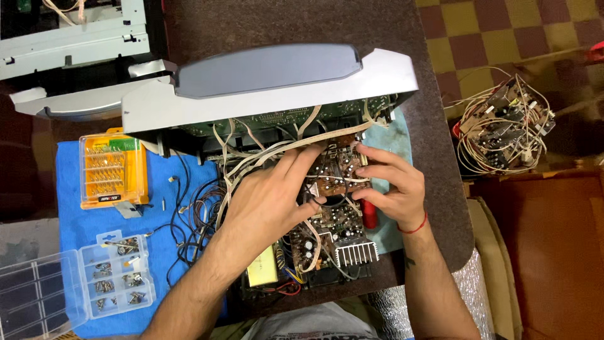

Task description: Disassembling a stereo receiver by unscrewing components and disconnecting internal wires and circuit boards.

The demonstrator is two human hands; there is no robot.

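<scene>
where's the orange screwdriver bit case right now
In the head view the orange bit case lies on the blue mat, left of the opened device's circuit boards, just above the clear compartment box of small parts.

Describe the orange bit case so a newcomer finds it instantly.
Start at the blue mat covering the table's left side. At its upper edge, left of the opened grey device, lies the orange bit case. It alone is bright orange; the parts box nearer the person is clear plastic.

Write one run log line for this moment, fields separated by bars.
left hand on brown circuit board | right hand holds board edge | ribbon cables beside | bit case on blue mat
</scene>
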